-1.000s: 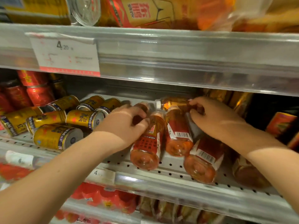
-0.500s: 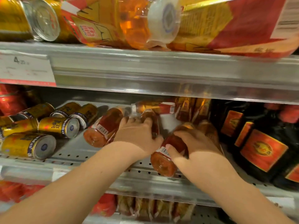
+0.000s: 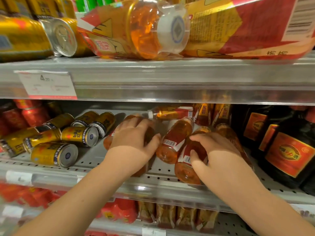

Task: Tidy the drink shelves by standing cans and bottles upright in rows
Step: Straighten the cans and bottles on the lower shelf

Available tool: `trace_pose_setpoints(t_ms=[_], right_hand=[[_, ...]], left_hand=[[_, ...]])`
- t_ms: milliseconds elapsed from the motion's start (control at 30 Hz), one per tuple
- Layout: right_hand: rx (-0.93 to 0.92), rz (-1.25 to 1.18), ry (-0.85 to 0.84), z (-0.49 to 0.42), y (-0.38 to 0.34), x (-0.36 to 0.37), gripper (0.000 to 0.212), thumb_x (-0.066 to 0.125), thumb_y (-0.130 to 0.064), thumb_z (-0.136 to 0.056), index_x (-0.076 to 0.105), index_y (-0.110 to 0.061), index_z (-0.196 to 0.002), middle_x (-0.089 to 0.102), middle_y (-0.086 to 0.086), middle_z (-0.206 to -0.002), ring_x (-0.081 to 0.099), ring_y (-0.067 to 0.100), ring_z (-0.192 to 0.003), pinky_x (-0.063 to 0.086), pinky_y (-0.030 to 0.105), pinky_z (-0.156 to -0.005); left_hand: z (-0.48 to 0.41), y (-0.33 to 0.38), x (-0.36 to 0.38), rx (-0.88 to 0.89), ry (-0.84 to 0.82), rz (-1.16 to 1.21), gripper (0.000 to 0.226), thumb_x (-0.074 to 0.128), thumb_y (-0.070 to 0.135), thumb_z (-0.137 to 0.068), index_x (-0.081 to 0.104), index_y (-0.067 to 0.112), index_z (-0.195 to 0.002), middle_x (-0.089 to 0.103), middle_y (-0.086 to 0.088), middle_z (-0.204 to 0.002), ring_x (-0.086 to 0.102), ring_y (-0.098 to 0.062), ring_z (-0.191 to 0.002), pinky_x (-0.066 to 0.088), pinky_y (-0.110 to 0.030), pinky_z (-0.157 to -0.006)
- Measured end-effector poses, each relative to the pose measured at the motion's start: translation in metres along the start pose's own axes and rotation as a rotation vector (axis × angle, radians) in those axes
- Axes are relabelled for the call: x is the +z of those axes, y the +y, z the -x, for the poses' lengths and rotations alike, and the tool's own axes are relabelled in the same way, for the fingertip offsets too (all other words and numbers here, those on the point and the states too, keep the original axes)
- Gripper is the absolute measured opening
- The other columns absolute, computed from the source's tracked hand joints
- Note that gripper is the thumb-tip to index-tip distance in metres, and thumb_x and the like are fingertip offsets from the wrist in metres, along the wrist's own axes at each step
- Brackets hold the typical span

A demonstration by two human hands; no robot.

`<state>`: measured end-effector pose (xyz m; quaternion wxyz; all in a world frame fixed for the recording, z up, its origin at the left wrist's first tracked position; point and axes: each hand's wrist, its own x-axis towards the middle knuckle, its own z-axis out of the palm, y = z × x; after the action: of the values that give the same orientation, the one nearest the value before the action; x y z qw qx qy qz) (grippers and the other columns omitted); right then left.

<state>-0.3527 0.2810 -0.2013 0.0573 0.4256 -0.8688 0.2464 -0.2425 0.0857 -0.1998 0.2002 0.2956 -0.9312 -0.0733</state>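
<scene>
Our left fingers (image 3: 144,122) curl over a tea bottle (image 3: 149,133) lying on the middle shelf (image 3: 119,161), while our right fingers (image 3: 198,137) and thumb grasp a second bottle (image 3: 187,171), its base toward us. A third bottle (image 3: 174,138) lies between the two. At nine o'clock of the left hand (image 3: 134,138), gold cans (image 3: 80,136) lie toppled; at three o'clock of the right hand (image 3: 219,150), dark bottles (image 3: 288,150) stand upright.
</scene>
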Motion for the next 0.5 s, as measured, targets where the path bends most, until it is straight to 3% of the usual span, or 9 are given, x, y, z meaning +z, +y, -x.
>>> trace_pose_setpoints(t_ms=[100,167,267,367,433,500], right_hand=[[-0.065,-0.070,0.030,-0.006,-0.018,0.001,0.041,0.048,-0.042,-0.095,0.049,-0.039,-0.135,0.050,-0.014,-0.131,0.041,0.007,-0.123,0.035,0.026,-0.108],[-0.105,-0.104,0.021,-0.010,-0.031,0.004,0.040,0.048,-0.043,-0.095,0.051,-0.037,-0.134,0.052,-0.014,-0.129,0.041,0.007,-0.122,0.033,0.023,-0.105],[-0.159,-0.135,-0.031,-0.013,-0.053,0.016,0.047,0.044,-0.054,-0.094,0.046,-0.038,-0.139,0.048,-0.013,-0.136,0.036,0.011,-0.128,0.030,0.028,-0.110],[-0.193,-0.113,-0.157,-0.012,-0.076,0.040,0.064,0.043,-0.064,-0.092,0.023,-0.044,-0.150,0.021,-0.007,-0.159,0.018,0.019,-0.147,0.015,0.040,-0.120],[-0.217,-0.097,-0.223,-0.013,-0.086,0.055,0.070,0.045,-0.063,-0.091,0.013,-0.047,-0.151,0.004,-0.010,-0.163,0.009,0.021,-0.150,0.013,0.042,-0.119],[-0.244,-0.069,-0.273,-0.016,-0.091,0.066,0.071,0.048,-0.060,-0.092,0.010,-0.048,-0.151,-0.001,-0.013,-0.162,0.005,0.020,-0.150,0.016,0.044,-0.118]], left_hand=[[0.019,-0.025,-0.010,-0.166,-0.052,-0.009,0.069,0.038,0.077,-0.083,0.051,0.036,-0.136,0.046,-0.001,-0.144,0.039,-0.026,-0.134,0.035,-0.044,-0.113],[0.033,-0.041,-0.014,-0.165,-0.063,0.024,0.067,0.035,0.078,-0.084,0.051,0.038,-0.135,0.046,0.003,-0.141,0.038,-0.022,-0.131,0.036,-0.044,-0.111],[0.035,-0.061,-0.019,-0.160,-0.066,0.059,0.049,0.044,0.060,-0.093,0.055,0.036,-0.134,0.049,0.002,-0.141,0.042,-0.022,-0.130,0.039,-0.045,-0.110],[0.023,-0.075,-0.018,-0.195,-0.071,0.089,0.042,0.060,0.043,-0.095,0.058,0.028,-0.134,0.054,-0.005,-0.129,0.053,-0.028,-0.120,0.048,-0.043,-0.100],[0.017,-0.083,-0.014,-0.194,-0.091,0.127,0.049,0.063,0.046,-0.093,0.053,0.031,-0.139,0.056,-0.005,-0.127,0.059,-0.029,-0.114,0.052,-0.041,-0.093],[0.011,-0.091,-0.010,-0.206,-0.092,0.165,0.055,0.063,0.053,-0.091,0.046,0.036,-0.141,0.061,-0.002,-0.128,0.063,-0.028,-0.111,0.055,-0.042,-0.089]])
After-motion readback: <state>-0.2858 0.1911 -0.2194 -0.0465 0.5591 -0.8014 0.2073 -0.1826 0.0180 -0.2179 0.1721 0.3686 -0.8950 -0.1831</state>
